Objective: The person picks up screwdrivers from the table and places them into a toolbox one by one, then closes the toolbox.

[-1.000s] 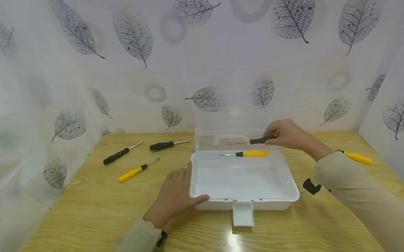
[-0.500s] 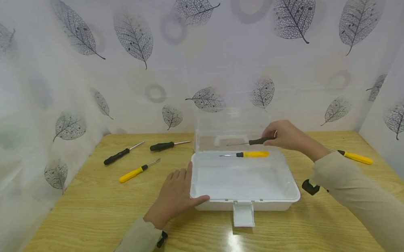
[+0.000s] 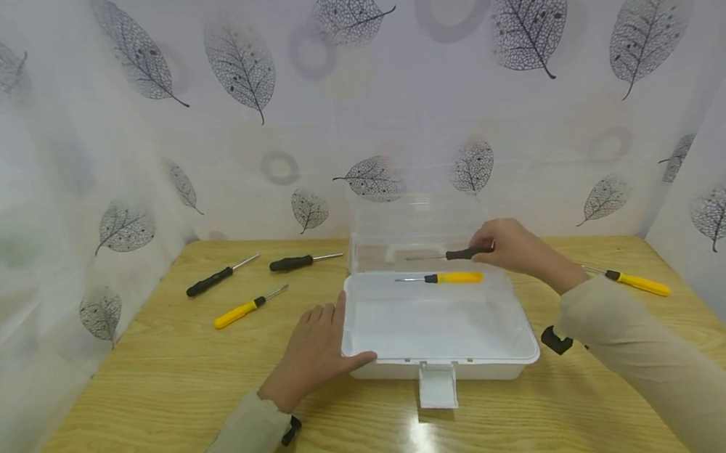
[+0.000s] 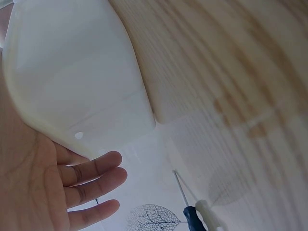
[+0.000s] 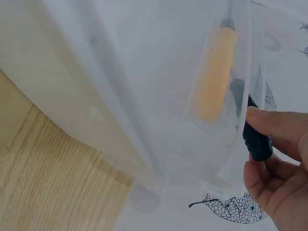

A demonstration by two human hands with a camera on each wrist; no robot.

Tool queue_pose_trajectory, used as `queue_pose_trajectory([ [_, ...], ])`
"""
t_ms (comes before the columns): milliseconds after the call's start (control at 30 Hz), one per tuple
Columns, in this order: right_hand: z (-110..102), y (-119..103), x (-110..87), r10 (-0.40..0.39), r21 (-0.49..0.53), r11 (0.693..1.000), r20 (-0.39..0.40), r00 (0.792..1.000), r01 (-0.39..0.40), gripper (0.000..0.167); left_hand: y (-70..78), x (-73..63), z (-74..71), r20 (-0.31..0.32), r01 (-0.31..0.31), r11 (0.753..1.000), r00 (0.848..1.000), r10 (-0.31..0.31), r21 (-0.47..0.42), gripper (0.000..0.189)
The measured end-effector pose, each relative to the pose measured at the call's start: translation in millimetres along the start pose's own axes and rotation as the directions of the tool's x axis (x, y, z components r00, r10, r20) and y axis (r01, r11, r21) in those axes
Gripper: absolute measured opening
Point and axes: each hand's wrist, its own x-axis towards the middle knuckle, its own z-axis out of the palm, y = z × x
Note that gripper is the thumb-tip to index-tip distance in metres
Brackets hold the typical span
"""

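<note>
A white plastic box (image 3: 487, 370) stands on the wooden table with its clear lid (image 3: 377, 220) raised at the back. Inside, near the rear wall, lies a yellow-handled screwdriver (image 3: 459, 277), seen through the side in the right wrist view. My right hand (image 3: 518, 249) pinches a black-handled screwdriver (image 5: 257, 144) by its handle, above the box's back edge, shaft pointing left. My left hand (image 3: 315, 349) rests against the box's left side, thumb at the front rim. In the left wrist view its fingers (image 4: 96, 185) extend past the box wall, holding nothing.
Left of the box lie two black-handled screwdrivers (image 3: 209, 283) and a yellow-handled screwdriver (image 3: 239, 313). Another yellow-handled screwdriver (image 3: 643, 283) lies at the right, beyond my right forearm. The white latch (image 3: 438, 388) hangs open at the front. A leaf-patterned curtain (image 3: 382, 97) surrounds the table.
My right hand has sunk slightly with the black-handled screwdriver. The left hand and the box have stayed in place.
</note>
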Motion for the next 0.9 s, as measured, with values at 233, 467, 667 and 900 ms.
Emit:
queue_pose_trajectory([
  [233,4.1,-1.2,-0.7,-0.014,-0.041,0.999,-0.016,1.0,0.013,0.013,0.2,-0.4,0.1,0.012,0.01,1.0,1.0,-0.01,-0.003,0.11],
  [467,6.6,-0.9,-1.7,-0.007,-0.065,0.998,-0.02,1.0,0.005,0.015,-0.4,-0.3,1.3,0.009,0.009,1.0,1.0,-0.009,-0.007,0.11],
  [667,7.2,-1.8,-3.7,0.017,-0.071,0.997,0.004,1.0,-0.017,0.018,-0.5,-0.5,1.4,0.004,0.005,1.0,1.0,-0.005,-0.003,0.11],
  [900,8.9,-1.0,-5.4,0.017,-0.099,0.995,0.017,1.0,-0.015,0.015,-0.1,-0.5,0.9,0.003,0.003,1.0,1.0,-0.003,-0.006,0.11],
])
